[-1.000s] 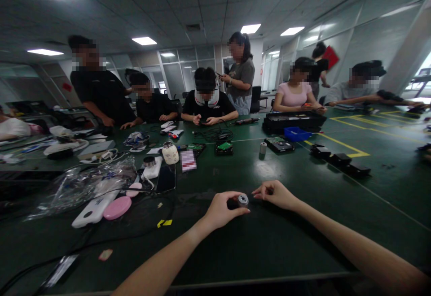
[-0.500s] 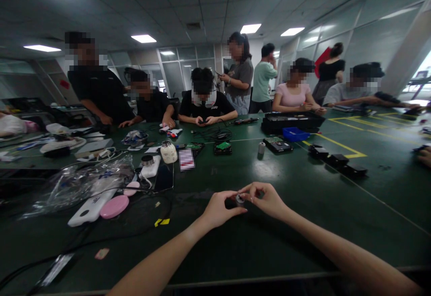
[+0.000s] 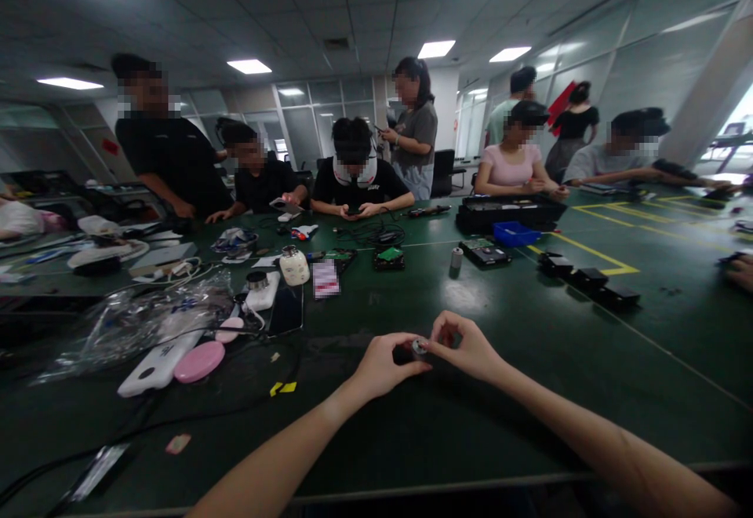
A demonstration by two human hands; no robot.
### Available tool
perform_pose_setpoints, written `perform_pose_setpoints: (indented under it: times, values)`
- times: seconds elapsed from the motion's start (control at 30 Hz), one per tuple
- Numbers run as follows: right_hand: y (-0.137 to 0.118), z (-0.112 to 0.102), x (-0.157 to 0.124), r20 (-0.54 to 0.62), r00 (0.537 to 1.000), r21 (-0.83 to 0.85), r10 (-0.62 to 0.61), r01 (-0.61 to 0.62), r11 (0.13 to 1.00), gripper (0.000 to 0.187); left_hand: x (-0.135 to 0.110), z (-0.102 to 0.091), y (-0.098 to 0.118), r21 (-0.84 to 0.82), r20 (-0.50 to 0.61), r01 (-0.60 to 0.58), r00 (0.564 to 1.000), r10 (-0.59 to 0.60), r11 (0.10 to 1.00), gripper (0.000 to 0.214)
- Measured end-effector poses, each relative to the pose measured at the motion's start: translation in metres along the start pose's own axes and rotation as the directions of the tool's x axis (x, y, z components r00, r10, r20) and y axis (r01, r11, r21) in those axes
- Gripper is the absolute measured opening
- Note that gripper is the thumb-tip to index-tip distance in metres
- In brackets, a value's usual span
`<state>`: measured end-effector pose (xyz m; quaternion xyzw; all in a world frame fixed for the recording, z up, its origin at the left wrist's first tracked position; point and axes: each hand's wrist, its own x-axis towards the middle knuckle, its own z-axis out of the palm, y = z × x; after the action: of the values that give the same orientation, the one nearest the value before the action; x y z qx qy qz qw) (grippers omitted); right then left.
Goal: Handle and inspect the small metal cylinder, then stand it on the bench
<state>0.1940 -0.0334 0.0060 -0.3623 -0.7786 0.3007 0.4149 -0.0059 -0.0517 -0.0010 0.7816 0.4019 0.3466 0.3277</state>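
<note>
A small grey metal cylinder stands upright at the table's near middle, its top facing up. My left hand grips it from the left, with the thumb on the near side and fingers curled around the far side. My right hand is closed in a pinch at the cylinder's top right edge. Whatever lies between those fingertips is too small to make out. Farther off, a similar grey cylinder stands beside a black hard-drive-like device.
Left of my hands lie a pink round case, a white power bank, a dark phone, cables and plastic bags. A blue tray and black blocks sit to the right. Several people work across the green table.
My right hand has shifted slightly, its fingertips drawing to the right at the cylinder's top, uncovering more of it. My left hand keeps its grip. In the background, a person in green has moved right.
</note>
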Motion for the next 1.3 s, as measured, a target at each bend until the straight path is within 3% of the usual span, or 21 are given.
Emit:
perform_pose_setpoints:
  times: [0.23,0.37,0.5,0.73,0.93,1.07,1.3]
  values:
    - [-0.008,0.003,-0.001,0.097,0.995,0.064,-0.024,0.018,0.998,0.014,-0.001,0.0,-0.001,0.005,-0.007,-0.015,1.0,0.015,1.0,0.037]
    - [-0.006,0.005,0.004,0.02,1.0,0.121,-0.001,-0.002,0.993,0.017,0.0,0.0,-0.003,0.01,-0.016,-0.006,1.0,0.006,1.0,0.039]
    - [0.008,-0.011,0.01,-0.048,0.998,0.166,0.031,-0.022,0.986,0.022,0.001,0.001,-0.003,0.03,-0.025,0.034,0.999,-0.033,0.999,0.041]
    - [0.047,-0.042,0.002,0.251,0.959,0.129,0.133,-0.17,0.977,0.026,0.0,-0.001,0.0,0.01,-0.014,0.035,0.999,-0.035,0.999,0.042]
    - [0.051,-0.038,0.001,0.328,0.935,0.157,0.138,-0.198,0.968,0.026,-0.001,-0.002,0.0,0.004,-0.009,0.033,0.999,-0.033,0.999,0.042]
    - [0.05,-0.034,0.001,0.282,0.95,0.202,0.135,-0.197,0.959,0.027,-0.001,-0.001,0.0,0.01,-0.008,0.025,1.0,-0.025,1.0,0.041]
    - [0.015,-0.01,0.003,0.0,0.999,0.29,0.04,-0.039,0.956,0.024,0.0,-0.001,-0.004,-0.003,-0.014,-0.005,1.0,0.004,1.0,0.04]
